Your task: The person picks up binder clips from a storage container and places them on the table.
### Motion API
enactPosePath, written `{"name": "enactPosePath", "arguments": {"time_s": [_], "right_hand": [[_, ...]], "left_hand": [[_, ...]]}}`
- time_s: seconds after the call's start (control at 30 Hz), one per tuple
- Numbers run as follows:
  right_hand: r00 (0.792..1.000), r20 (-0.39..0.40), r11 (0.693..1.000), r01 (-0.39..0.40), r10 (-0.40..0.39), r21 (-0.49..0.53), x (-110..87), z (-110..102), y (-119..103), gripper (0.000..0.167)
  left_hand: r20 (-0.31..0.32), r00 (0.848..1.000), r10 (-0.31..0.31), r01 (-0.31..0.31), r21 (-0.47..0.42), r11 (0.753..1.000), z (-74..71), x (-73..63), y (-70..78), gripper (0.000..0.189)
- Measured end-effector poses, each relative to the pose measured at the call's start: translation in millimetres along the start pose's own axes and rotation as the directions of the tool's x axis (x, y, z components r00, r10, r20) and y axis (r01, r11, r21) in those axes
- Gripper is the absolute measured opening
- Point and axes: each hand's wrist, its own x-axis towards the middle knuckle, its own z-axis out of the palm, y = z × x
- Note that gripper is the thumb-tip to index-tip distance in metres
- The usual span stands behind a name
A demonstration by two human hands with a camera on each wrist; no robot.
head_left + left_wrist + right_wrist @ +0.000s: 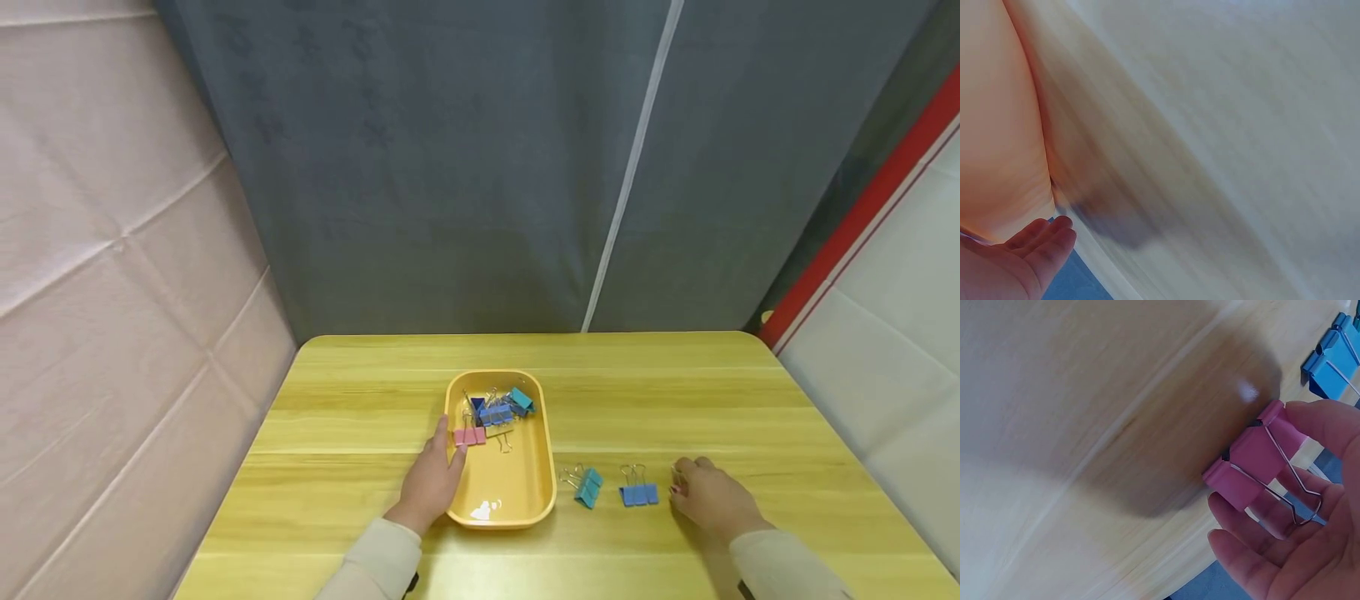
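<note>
A yellow tray (517, 500) sits on the table with my left hand (431, 477) at its left side. The left thumb reaches over the rim while the fingers (1047, 247) lie along the outer wall. On the right, my right hand (712, 497) pinches a pink binder clip (1254, 459) between thumb and fingers, close over the tabletop. The head view mostly hides that clip behind the hand. Left of it lie a blue binder clip (639, 495) and a teal binder clip (588, 488), both with wire handles out.
Several binder clips are heaped toward the tray's far end, among them a pink clip (469, 436), a blue clip (496, 415) and a teal clip (522, 399). The wooden table (360, 400) meets a dark curtain (450, 167) at the back, with pale cloth on both sides.
</note>
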Motion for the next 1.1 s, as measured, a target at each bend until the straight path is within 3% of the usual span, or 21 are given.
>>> {"name": "enactPosePath", "arguments": {"time_s": [0.63, 1.1], "right_hand": [[1.0, -0.014, 1.0, 0.002, -0.002, -0.007, 0.2, -0.1, 0.4, 0.038], [1.0, -0.005, 1.0, -0.015, 0.015, -0.014, 2.8, 2.0, 4.9, 0.05]], "left_hand": [[-0.003, 1.0, -0.002, 0.002, -0.006, 1.0, 1.3, 0.0, 0.0, 0.066], [-0.003, 1.0, 0.003, -0.003, -0.001, 1.0, 1.4, 0.5, -0.2, 0.065]]}}
